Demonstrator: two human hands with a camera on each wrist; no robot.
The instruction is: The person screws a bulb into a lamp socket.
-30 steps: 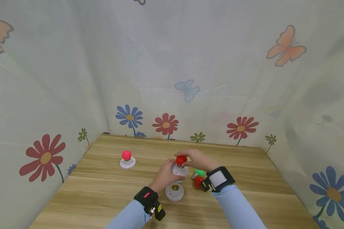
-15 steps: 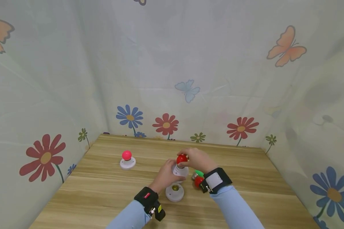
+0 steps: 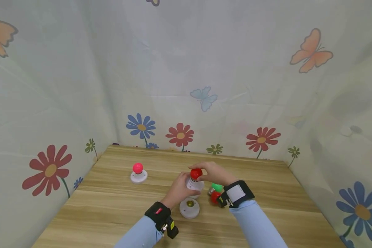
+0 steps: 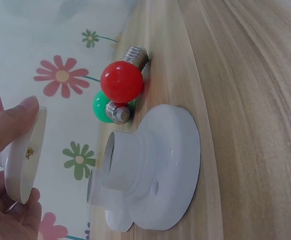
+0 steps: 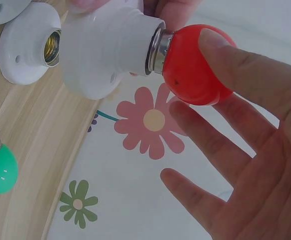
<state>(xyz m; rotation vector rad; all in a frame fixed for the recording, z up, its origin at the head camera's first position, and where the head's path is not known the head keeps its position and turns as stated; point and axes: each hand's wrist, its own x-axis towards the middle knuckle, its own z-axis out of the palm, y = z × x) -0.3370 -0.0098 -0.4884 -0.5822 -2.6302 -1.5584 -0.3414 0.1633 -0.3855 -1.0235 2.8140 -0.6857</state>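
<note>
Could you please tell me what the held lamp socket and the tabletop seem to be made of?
Held lamp socket: likely white plastic, perhaps ceramic, from its smooth, softly shining surface. Tabletop: wood or wood-look laminate, satin-looking, judging by its streaked grain.

So the left hand has a socket with a bulb in its mouth, right hand on that bulb. Second socket's on the table, just nearside of the left hand; loose bulbs lie to its right, bulb-topped socket well off left.
</note>
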